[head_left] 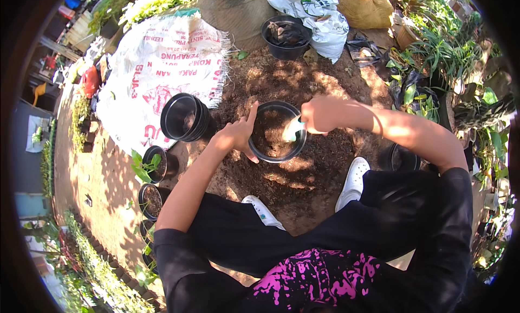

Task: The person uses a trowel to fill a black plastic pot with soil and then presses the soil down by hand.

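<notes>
A round black plant pot stands on the soil in front of me, partly filled with brown soil. Against its left side rests my left hand, open, with forefinger and thumb spread along the rim. My right hand is closed above the right rim, gripping what looks like a small trowel with a pale blade and a bit of teal. The blade dips into the pot; my fingers hide most of the handle.
Nested black pots stand left, by a white woven sack lying flat. Small potted plants line my left side. Farther off are a black pot, white plastic bags and a tan sack. Another black pot sits beside my right knee.
</notes>
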### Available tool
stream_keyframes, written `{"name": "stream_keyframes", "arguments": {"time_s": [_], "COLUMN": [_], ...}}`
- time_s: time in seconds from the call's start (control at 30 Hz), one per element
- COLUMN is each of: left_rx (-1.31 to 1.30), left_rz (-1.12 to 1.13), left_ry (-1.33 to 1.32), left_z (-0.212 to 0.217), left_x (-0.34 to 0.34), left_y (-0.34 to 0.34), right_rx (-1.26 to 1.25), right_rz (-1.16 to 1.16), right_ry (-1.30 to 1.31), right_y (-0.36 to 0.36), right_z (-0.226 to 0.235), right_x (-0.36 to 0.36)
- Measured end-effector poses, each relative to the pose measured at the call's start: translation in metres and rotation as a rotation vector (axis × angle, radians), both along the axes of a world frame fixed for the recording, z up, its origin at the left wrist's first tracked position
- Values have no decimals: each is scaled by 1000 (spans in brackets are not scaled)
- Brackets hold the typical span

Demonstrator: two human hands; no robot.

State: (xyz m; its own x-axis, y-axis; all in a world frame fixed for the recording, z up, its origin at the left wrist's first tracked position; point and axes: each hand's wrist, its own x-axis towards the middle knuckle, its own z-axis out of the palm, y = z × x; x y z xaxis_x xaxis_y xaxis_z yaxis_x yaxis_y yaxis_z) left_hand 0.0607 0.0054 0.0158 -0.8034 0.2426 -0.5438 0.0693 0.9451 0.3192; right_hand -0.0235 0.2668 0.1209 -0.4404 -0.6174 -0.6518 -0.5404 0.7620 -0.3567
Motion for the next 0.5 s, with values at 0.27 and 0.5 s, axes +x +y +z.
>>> {"name": "stream_keyframes", "arguments": {"time_s": [0.27,0.5], "left_rx": [317,283], "left_rz": [-62,-33], "left_ry": [65,5], "left_z": [-16,-18], "left_x": [-5,-8], "left_y": [-6,-7], "right_rx": [0,-228], "right_rz": [29,133], "right_ry": [16,63], "right_y": [13,16], "right_z": [-20,-70], "right_x": [-24,-7]}}
